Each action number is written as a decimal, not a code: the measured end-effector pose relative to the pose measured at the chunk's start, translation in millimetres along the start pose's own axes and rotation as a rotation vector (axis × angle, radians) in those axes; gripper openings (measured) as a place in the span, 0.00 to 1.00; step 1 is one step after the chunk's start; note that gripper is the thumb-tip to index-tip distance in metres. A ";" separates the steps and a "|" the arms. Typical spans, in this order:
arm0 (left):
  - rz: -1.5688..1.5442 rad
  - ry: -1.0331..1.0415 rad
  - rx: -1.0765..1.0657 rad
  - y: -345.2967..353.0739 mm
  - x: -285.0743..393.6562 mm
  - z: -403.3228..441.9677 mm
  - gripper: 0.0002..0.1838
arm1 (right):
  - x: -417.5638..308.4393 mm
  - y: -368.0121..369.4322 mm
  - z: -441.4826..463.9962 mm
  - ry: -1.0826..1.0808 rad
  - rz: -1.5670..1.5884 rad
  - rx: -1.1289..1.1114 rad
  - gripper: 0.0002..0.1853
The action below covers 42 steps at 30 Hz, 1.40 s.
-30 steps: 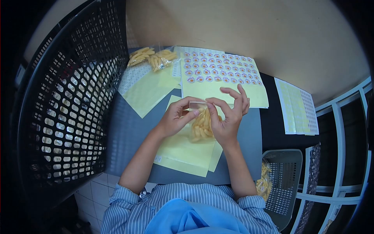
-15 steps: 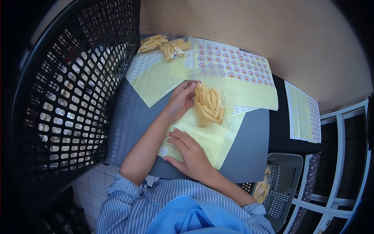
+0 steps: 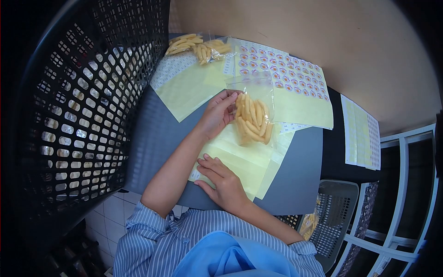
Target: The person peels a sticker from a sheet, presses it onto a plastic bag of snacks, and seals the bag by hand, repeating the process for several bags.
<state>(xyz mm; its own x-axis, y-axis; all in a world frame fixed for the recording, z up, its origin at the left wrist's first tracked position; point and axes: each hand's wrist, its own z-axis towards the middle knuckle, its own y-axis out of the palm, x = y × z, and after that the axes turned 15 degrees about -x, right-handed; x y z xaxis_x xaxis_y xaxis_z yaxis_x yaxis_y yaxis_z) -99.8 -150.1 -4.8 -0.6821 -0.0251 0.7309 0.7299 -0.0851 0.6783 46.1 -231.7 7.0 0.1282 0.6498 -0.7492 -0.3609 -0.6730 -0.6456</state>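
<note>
My left hand (image 3: 218, 115) pinches the left edge of a clear plastic bag (image 3: 253, 115) of pale yellow, stick-shaped snacks. The bag lies over yellow backing sheets, its upper part flat and unfilled. Below it, my right hand (image 3: 223, 181) rests on a yellow backing sheet (image 3: 244, 159), fingers loosely stretched and holding nothing that I can see. A few small white printed labels (image 3: 195, 175) sit at that sheet's left corner, beside the right fingertips.
Two filled snack bags (image 3: 213, 51) lie at the back near sticker sheets (image 3: 281, 69). A tall black perforated basket (image 3: 87, 115) stands on the left. On the right are another label sheet (image 3: 360, 134) and a lower grey basket (image 3: 334, 221) with bagged snacks.
The view has shifted a little. My right hand has come down onto the yellow sheet, its fingers flatter. My left hand keeps its grip on the bag's edge.
</note>
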 end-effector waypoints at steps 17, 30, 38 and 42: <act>0.007 0.004 -0.001 1.4 -0.1 0.1 0.11 | -2.2 0.8 2.1 0.015 0.037 0.030 0.11; 0.002 0.002 0.007 -0.4 -1.9 0.6 0.11 | -3.4 1.6 3.6 0.029 0.042 0.042 0.06; 0.075 0.010 0.041 3.3 -3.1 -0.2 0.12 | 2.3 -32.5 3.2 0.003 0.455 0.106 0.06; 0.344 -0.001 0.187 17.4 -3.8 -2.4 0.14 | 10.5 -84.1 11.6 0.038 0.326 0.264 0.05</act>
<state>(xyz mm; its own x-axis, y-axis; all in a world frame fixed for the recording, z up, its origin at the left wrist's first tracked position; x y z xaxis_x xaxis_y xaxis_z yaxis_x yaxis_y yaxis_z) -84.6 -153.8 4.0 -0.3957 -0.0195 0.9182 0.9118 0.1109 0.3953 67.1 -164.1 55.1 0.0003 0.4011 -0.9160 -0.6121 -0.7243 -0.3173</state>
